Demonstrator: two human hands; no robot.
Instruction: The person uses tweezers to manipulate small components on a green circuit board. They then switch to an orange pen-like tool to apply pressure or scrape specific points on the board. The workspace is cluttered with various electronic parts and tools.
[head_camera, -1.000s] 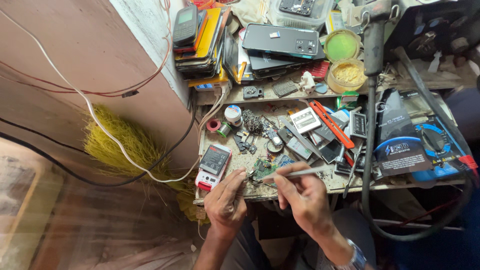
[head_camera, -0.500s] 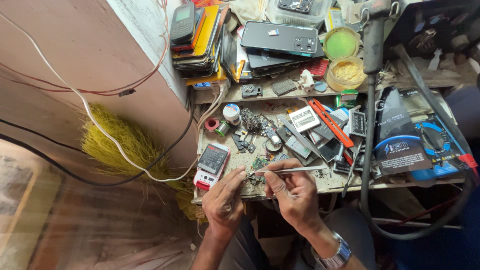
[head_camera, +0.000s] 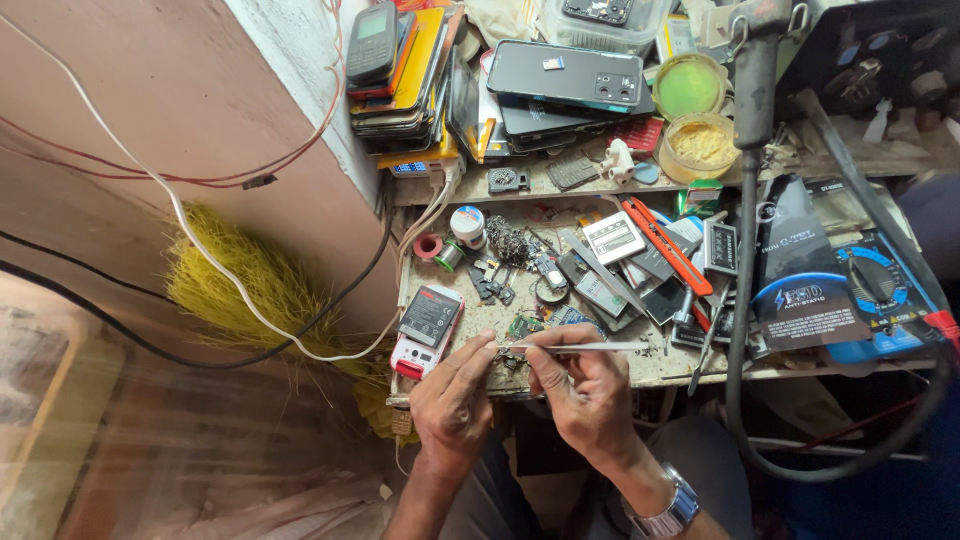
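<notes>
At the near edge of the cluttered workbench (head_camera: 700, 365) both hands have closed in on one small spot: a second ago they were lower and further apart, and now they meet over a tiny circuit part (head_camera: 512, 357), too small to make out clearly. The left hand (head_camera: 452, 395) pinches or steadies that part with its fingertips, while the right hand (head_camera: 585, 385) is clenched around slim metal tweezers (head_camera: 580, 347), held nearly level with the tips pointing left at the part. That suggests fine work on the part is now under way rather than being lined up. Room is tight: the part sits just inside the bench's front lip, so anything dropped could fall off into the lap. Just beside the left hand lies a small red-and-white phone (head_camera: 428, 328), back open; loose boards and chips (head_camera: 545, 290) crowd the surface behind, and a thick grey hose (head_camera: 740, 330) hangs well to the right.
</notes>
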